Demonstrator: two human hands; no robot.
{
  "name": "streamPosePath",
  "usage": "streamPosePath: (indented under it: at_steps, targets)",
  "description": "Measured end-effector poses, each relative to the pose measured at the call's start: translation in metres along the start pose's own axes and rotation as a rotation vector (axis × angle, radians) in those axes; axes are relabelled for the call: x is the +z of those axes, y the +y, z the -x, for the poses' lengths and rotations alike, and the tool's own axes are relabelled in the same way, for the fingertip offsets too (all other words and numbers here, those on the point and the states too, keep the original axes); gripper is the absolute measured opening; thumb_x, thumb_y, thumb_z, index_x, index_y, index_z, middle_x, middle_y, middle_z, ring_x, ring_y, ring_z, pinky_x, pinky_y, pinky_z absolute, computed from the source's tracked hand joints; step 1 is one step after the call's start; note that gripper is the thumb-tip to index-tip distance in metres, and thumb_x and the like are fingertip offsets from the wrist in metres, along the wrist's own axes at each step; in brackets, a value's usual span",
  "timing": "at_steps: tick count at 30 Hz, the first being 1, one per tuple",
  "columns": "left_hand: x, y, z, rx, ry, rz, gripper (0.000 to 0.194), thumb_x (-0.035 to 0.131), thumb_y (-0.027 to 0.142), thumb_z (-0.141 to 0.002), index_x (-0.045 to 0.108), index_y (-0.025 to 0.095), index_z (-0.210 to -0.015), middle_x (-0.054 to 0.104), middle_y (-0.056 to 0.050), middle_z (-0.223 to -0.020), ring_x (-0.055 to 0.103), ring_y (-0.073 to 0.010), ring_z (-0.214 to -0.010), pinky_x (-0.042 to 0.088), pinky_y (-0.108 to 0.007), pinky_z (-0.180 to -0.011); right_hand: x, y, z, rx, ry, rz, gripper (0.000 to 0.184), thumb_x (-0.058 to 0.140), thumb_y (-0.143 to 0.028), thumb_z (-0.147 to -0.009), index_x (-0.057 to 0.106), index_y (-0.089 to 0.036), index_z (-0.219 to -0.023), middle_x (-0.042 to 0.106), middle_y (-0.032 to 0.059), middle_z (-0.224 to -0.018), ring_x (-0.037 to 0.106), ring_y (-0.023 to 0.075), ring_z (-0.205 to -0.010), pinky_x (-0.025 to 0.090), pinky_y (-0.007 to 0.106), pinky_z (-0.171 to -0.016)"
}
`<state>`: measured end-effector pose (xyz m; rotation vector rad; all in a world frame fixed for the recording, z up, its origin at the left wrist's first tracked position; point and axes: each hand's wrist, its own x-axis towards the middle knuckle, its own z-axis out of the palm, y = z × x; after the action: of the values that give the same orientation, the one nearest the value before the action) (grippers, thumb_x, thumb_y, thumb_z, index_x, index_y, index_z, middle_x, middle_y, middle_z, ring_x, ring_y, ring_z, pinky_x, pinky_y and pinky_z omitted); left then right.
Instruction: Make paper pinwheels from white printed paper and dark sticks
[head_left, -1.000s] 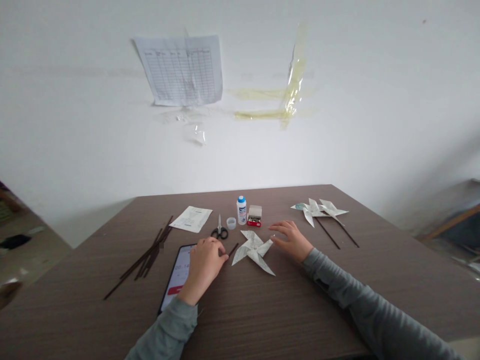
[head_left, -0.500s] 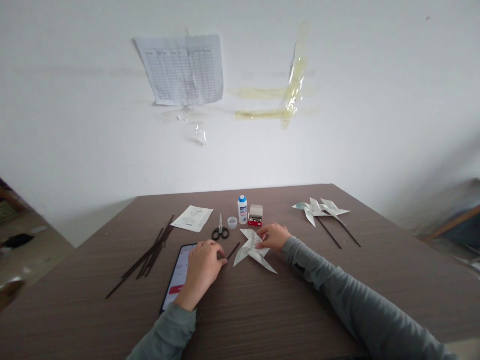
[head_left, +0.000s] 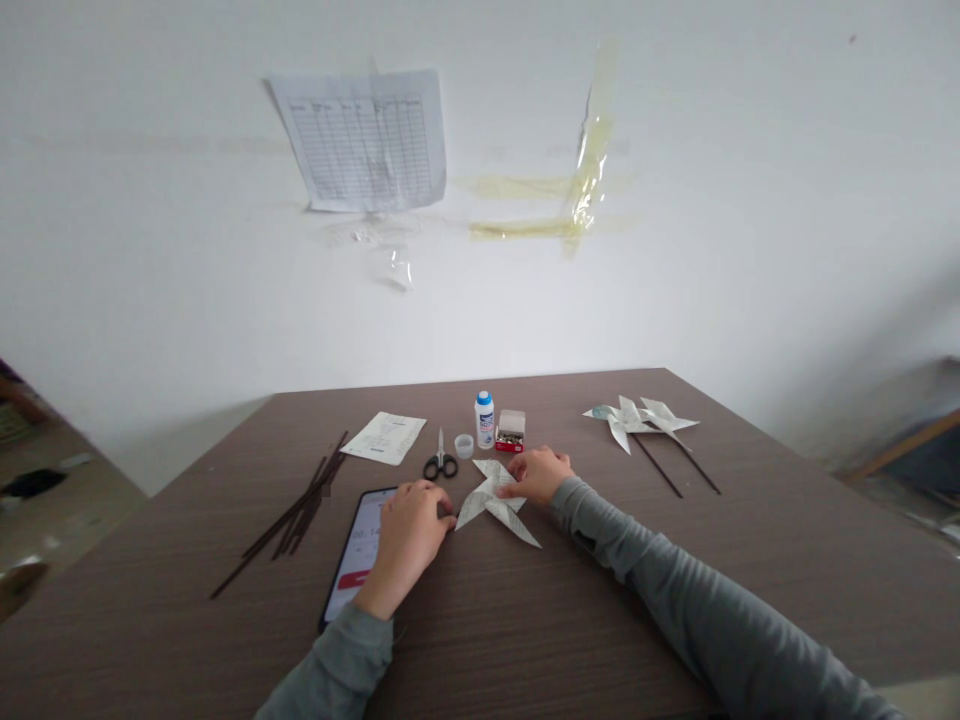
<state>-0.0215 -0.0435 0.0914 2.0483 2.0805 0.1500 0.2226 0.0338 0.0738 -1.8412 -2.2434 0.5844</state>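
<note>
Printed paper folded into a pinwheel [head_left: 495,497] lies in the middle of the table, its blades spread. My right hand [head_left: 538,473] is closed on its right side, fingers near the centre. Just left of the blades, my left hand [head_left: 415,522] pinches the end of a thin dark stick; the stick itself is now hidden by the hand and the paper. Beneath my left wrist is a phone [head_left: 352,545] with a lit screen. Scissors [head_left: 440,462] with black handles, a small clear cup [head_left: 463,446], a white glue bottle [head_left: 485,422] with a blue cap and a red box [head_left: 511,432] of small pins stand beyond.
Several dark sticks [head_left: 300,512] lie in a loose pile at the left. Behind them is a printed paper sheet [head_left: 385,438]. Two pinwheels on sticks [head_left: 637,416] rest at the right. The wooden table [head_left: 570,620] meets a white wall [head_left: 510,320] at the back.
My right hand has moved slightly left with the pinwheel, bringing its left blade to my left fingertips. The paper now covers the stick that showed there before.
</note>
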Motion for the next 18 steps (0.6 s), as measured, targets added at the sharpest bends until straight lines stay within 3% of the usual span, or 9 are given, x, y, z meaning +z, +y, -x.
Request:
streamPosePath:
  at_steps: [6,12,18]
  targets:
    - [-0.004,0.004,0.002,-0.007,-0.004,-0.013,0.018,0.091,0.016,-0.111,0.100,0.028,-0.121,0.094,-0.012,-0.158,0.080,-0.0378,-0.160,0.059,-0.045,-0.130,0.004,0.000,0.000,0.014,0.029,0.009,0.029,0.115,-0.046,-0.094,0.100,-0.034,-0.116,0.099,0.0069,-0.134,0.078,0.0446,-0.154,0.064,0.061,-0.126]
    - [-0.008,0.008,0.005,-0.010,-0.017,-0.031,0.021,0.090,0.020,-0.114,0.101,0.028,-0.130,0.093,-0.014,-0.162,0.080,-0.0387,-0.162,0.060,-0.046,-0.132,-0.002,0.018,-0.002,0.023,0.089,-0.064,0.017,0.108,-0.030,-0.093,0.098,-0.033,-0.106,0.099,0.0017,-0.120,0.091,0.0366,-0.126,0.067,0.053,-0.118]
    - [-0.005,0.013,0.007,-0.023,-0.007,-0.041,0.021,0.091,0.020,-0.113,0.104,0.027,-0.127,0.096,-0.014,-0.156,0.079,-0.0407,-0.162,0.056,-0.051,-0.137,-0.015,0.050,-0.003,-0.016,0.201,-0.129,0.025,0.104,-0.027,-0.090,0.102,-0.032,-0.115,0.098,0.0027,-0.108,0.093,0.0362,-0.113,0.069,0.047,-0.104]
